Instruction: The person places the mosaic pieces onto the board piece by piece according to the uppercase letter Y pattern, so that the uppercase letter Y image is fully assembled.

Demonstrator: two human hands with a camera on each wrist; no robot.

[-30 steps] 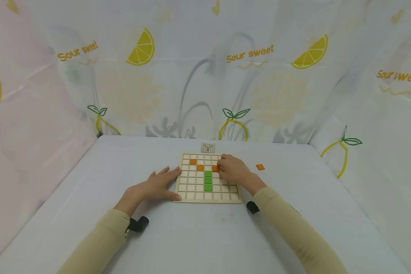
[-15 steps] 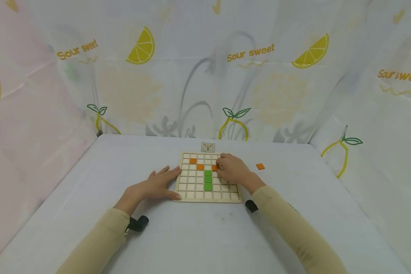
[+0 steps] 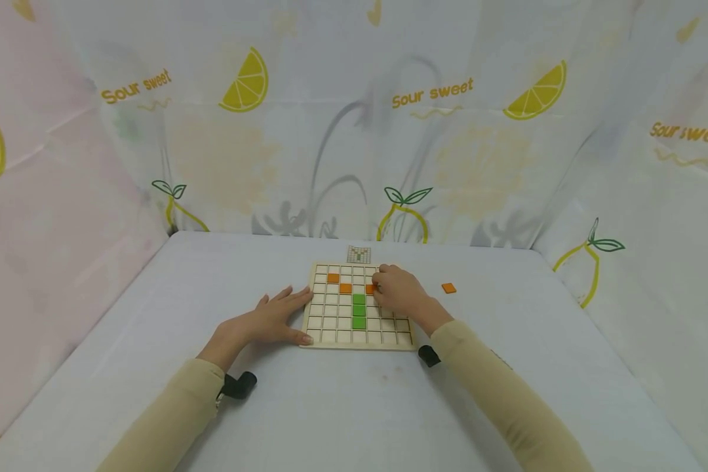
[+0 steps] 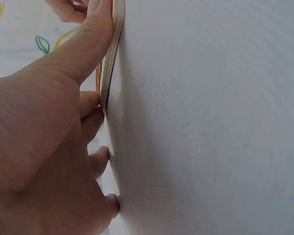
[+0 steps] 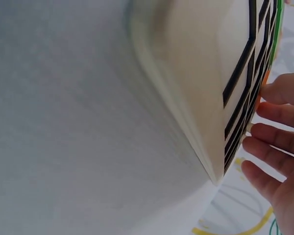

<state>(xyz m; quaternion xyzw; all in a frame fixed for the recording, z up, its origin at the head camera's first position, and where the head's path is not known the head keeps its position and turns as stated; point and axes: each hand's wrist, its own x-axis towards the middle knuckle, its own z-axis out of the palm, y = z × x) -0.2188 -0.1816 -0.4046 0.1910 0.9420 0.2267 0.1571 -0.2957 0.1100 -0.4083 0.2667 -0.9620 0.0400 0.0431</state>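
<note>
A square wooden grid board [image 3: 354,345] lies on the white table, with several orange and green tiles set in its cells. My left hand [image 3: 271,321] rests at the board's left side, its fingers spread; the thumb touches the near left corner. In the left wrist view the thumb [image 4: 83,49] lies along the board's edge. Over the board's right part, my right hand [image 3: 402,292] pinches an orange tile [image 3: 370,289] at its cell with thumb and index finger. The right wrist view shows those fingertips [image 5: 279,90] against the tile. Some cells are hidden under this hand.
A loose orange tile [image 3: 448,288] lies on the table right of the board. Behind the board is a small card [image 3: 359,254] with a printed grid pattern. A patterned cloth [image 3: 342,151] hangs round the table's back and sides.
My right forearm and wrist have shifted slightly to the left, while the fingers stay at the orange tile. The left hand and the board keep their places.
</note>
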